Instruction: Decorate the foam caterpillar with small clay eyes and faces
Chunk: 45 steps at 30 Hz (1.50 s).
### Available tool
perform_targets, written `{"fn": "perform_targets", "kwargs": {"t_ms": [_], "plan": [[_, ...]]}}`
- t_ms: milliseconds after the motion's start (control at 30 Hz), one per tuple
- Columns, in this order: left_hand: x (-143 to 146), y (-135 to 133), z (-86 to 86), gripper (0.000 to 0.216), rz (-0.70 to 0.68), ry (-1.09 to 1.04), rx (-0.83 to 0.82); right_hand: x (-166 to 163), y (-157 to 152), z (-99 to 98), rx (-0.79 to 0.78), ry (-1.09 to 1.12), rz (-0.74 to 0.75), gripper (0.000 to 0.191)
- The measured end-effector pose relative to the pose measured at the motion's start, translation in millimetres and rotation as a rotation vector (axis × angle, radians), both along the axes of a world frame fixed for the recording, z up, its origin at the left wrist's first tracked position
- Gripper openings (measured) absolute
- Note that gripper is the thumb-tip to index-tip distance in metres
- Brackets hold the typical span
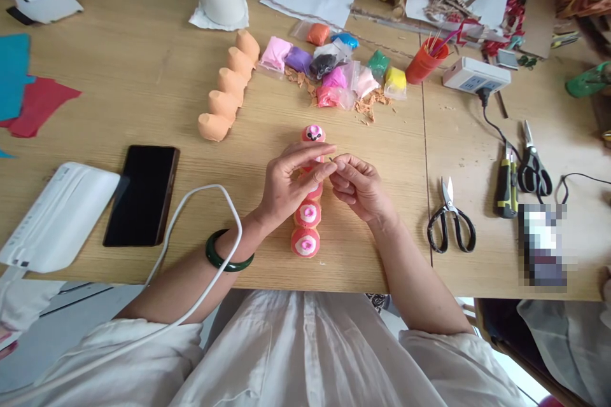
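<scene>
A row of egg-carton cups decorated in pink and white (306,243) lies upright on the table below my hands. Its far cup carries a small face with black marks. My left hand (291,181) is over the middle of the row, fingers stretched out and thumb apart from them, its tips close to my right fingertips. My right hand (358,184) is closed in a pinch beside the row. A tiny dark piece (331,159) shows at its fingertips; its kind is too small to make out. The middle cups are partly hidden by my left hand.
An orange egg-carton strip (224,92) and several bags of coloured clay (334,76) lie beyond my hands. Scissors (449,216) are at right, near a utility knife (506,184). A phone (142,196) and white power bank (60,216) lie left; a white cable (210,187) crosses my left forearm.
</scene>
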<state>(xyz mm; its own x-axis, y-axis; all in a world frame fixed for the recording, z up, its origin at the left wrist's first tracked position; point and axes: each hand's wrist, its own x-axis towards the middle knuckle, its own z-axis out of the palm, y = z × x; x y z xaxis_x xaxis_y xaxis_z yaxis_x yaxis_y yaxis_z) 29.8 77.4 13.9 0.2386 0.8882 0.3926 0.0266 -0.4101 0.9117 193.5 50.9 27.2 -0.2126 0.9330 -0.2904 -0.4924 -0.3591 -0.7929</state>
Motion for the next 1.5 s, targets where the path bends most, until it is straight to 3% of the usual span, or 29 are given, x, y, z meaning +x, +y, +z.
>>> {"fn": "perform_targets", "kwargs": {"t_ms": [167, 433, 567, 667, 800, 1133, 1300, 1500], "plan": [[0.1, 3.3, 1.5, 0.017, -0.029, 0.075, 0.157, 0.5, -0.7, 0.3, 0.005, 0.046, 0.030, 0.042], [-1.5, 4.2, 1.8, 0.020, -0.045, 0.111, 0.172, 0.4, -0.1, 1.1, -0.002, 0.049, 0.030, 0.043], [-1.0, 4.4, 1.4, 0.014, 0.018, 0.070, 0.227, 0.2, -1.3, 1.7, -0.022, 0.041, 0.048, 0.042], [-1.5, 3.4, 1.2, 0.008, 0.082, 0.029, 0.185, 0.3, -1.4, 0.8, -0.041, 0.017, 0.036, 0.042], [-2.0, 2.0, -0.2, 0.018, 0.111, -0.004, 0.105, 0.0, -0.6, -0.9, -0.058, -0.004, 0.016, 0.040], [-3.7, 6.1, -1.0, 0.017, 0.176, 0.140, 0.303, -4.5, -2.5, 0.5, 0.055, -0.109, -0.178, 0.032], [-3.0, 6.9, -0.1, 0.004, 0.162, 0.124, 0.364, -3.0, -2.5, 1.1, -0.003, -0.031, -0.057, 0.037], [-0.7, 7.5, -2.0, 0.019, 0.088, 0.088, 0.425, 0.2, -3.9, 3.1, 0.007, 0.061, 0.070, 0.038]]}}
